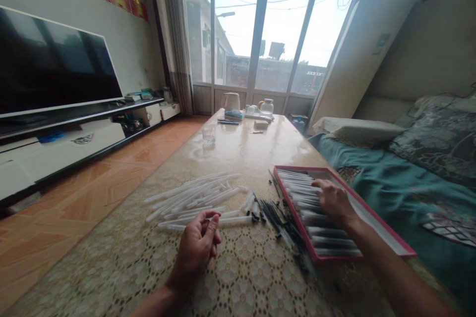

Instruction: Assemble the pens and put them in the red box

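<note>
My left hand (199, 240) is closed above the patterned tablecloth, thumb pressed to the curled fingers; whatever it holds, if anything, is hidden. Just beyond it lies a loose pile of long white translucent tubes (193, 198). My right hand (332, 201) reaches over a shallow red-rimmed box (316, 259), index finger stretched out, its fingertips at the ends of the upper tubes. Inside the box, slim white tubes (297, 188) lie side by side, with darker ones lower down. Between the pile and the box are thin black rods (270, 213) and small black caps (255, 217).
Farther along the table (238, 153) stand a drinking glass (208, 134), a pale jug (231, 101) and a glass teapot (267, 106). A sofa with a teal cover (357, 168) runs along the right side. A television (55, 64) is at the left, above a low cabinet (92, 133).
</note>
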`<state>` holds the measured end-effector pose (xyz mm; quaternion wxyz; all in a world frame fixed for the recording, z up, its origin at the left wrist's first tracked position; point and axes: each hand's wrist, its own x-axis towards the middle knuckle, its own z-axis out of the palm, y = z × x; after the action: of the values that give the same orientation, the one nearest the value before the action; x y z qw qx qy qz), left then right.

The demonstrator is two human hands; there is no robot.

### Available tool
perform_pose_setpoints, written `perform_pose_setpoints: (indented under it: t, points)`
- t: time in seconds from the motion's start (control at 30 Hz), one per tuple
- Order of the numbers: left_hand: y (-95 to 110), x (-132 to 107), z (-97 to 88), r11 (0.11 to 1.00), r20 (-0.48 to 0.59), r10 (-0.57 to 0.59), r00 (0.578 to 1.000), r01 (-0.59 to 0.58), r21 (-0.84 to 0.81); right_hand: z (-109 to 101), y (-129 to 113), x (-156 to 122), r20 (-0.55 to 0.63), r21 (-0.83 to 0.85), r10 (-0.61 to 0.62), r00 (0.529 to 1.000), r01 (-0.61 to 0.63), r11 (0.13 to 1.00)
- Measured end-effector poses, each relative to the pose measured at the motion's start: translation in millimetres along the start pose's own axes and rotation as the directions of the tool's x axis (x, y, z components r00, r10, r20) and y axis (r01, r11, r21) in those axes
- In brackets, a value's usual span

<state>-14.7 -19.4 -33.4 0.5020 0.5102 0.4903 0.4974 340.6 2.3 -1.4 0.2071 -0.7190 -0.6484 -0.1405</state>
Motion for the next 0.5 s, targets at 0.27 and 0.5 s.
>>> perform_pose_setpoints:
  t: [0.27, 0.5]
  points:
    - [7.2, 2.6, -6.2, 0.995, -0.137, -0.014, 0.991, 0.0, -0.101, -5.5, -87.6, -32.5, 0.034, 0.234, -0.179, 0.983, 0.166, 0.958]
    - [5.1, -2.5, -0.4, 0.997, -0.056, -0.083, 0.995, 0.083, -0.004, 16.1, -156.3, -55.6, 0.139, 0.377, -0.293, 0.946, 0.224, 0.899]
